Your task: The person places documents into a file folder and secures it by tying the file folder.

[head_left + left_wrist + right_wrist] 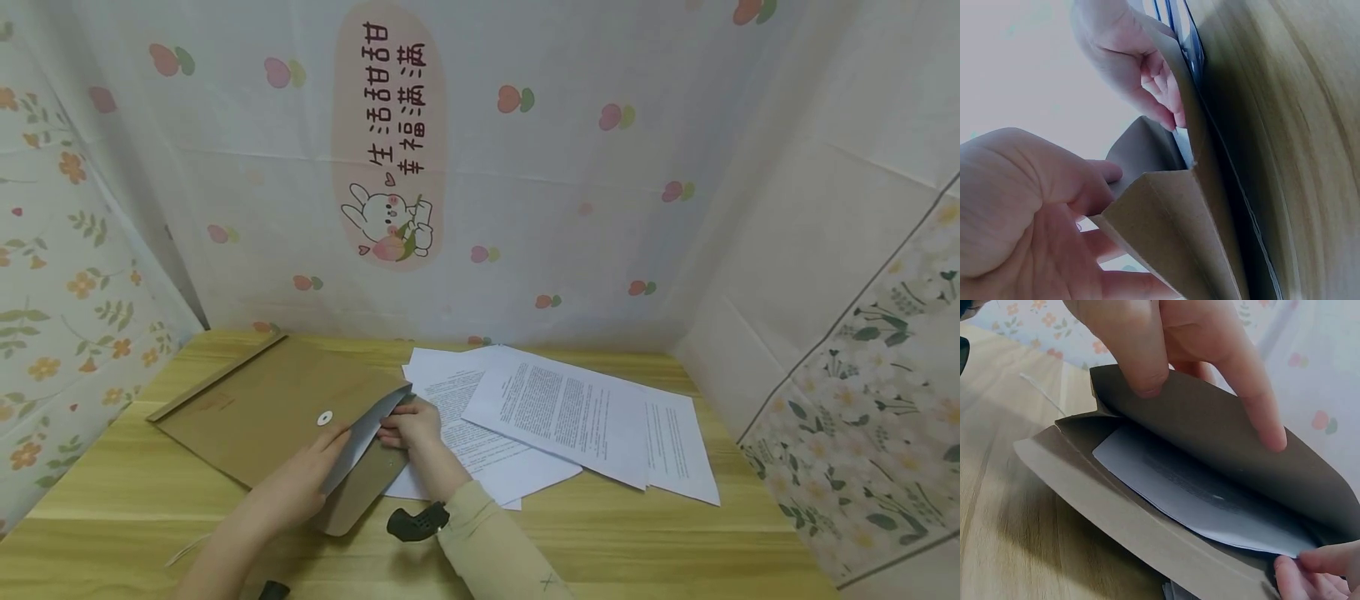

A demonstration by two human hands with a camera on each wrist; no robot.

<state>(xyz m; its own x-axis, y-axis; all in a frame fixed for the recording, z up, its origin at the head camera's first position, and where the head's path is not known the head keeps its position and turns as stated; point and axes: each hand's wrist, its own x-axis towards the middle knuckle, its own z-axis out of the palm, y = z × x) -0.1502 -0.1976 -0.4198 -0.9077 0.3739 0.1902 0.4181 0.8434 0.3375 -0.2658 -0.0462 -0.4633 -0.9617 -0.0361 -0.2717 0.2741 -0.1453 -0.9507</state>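
A brown paper document envelope (262, 400) lies at the left of the table with its mouth spread open. My left hand (292, 483) pinches the upper panel at the mouth and lifts it, thumb on one side and fingers on the other (1029, 206). Inside, white printed sheets (1191, 494) lie between the two panels. At the other end of the mouth, my right hand (412, 429) pinches the near edge of these sheets, as the right wrist view also shows of the right hand (1319, 569). The lower flap (1110, 519) reaches out below the sheets.
More printed sheets (562, 408) lie overlapping on the table, right of the envelope, some reaching under its flap. A white string (187, 548) trails from the envelope toward the table's front. Patterned cloth (525, 208) hangs behind and at both sides of the wooden table (637, 542).
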